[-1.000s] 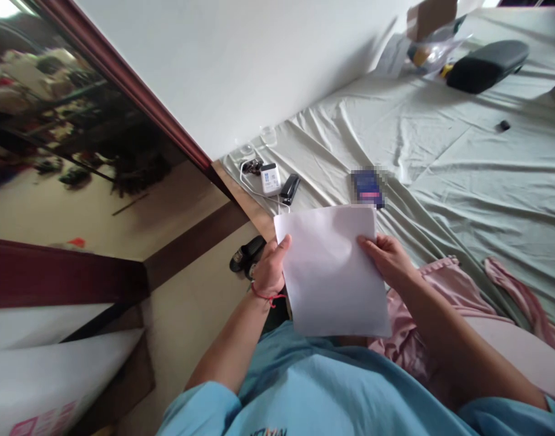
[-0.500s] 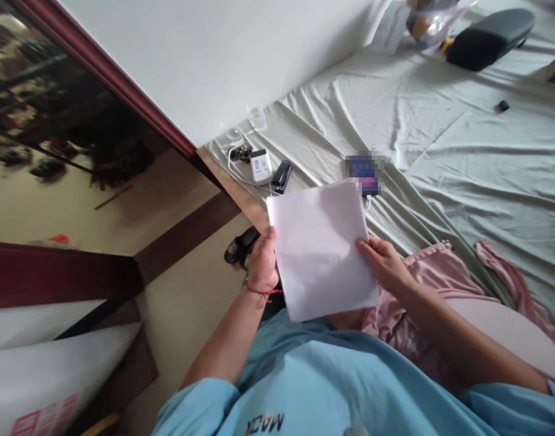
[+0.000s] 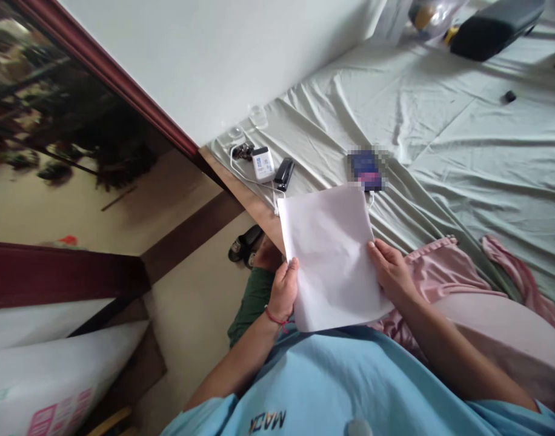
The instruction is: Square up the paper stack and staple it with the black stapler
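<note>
so the paper (image 3: 334, 254) is held over the lap, left hand (image 3: 284, 289) closed on its left edge, right hand (image 3: 390, 274) clamped on the right edge, no fold or mark yet, stapler (image 3: 284, 174) untouched on the bed (image 3: 463, 151).

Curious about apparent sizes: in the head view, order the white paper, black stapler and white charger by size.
1. white paper, largest, but nearest the camera.
2. black stapler and white charger look alike; unranked.
</note>
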Available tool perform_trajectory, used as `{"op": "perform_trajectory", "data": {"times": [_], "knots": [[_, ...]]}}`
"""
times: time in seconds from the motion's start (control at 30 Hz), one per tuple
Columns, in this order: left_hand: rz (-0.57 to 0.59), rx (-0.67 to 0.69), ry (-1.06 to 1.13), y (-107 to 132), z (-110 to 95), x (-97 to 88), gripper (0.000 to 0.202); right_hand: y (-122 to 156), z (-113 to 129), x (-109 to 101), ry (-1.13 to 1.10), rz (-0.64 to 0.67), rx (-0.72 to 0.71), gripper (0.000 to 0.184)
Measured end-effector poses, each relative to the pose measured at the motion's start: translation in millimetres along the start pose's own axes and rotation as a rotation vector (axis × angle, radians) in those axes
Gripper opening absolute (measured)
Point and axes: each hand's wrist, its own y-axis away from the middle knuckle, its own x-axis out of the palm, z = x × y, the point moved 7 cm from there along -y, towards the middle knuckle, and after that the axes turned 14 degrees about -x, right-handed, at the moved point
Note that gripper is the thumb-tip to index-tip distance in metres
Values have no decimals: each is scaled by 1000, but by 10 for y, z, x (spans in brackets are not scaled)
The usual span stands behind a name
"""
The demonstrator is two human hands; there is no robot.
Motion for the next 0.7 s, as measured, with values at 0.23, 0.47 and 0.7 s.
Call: {"op": "perform_trajectory", "data": {"times": [0.23,0.47,0.7], "knots": [[3,85,-68,70,-45,-59,60,72,-53,23,20,76,97,38],[14,56,-28,33,187,-112,45,129,-140,-78,242,113,45,34],[77,4,-231,-109,252,-157,45,48,-151,-253,477,43,-25,36]]}}
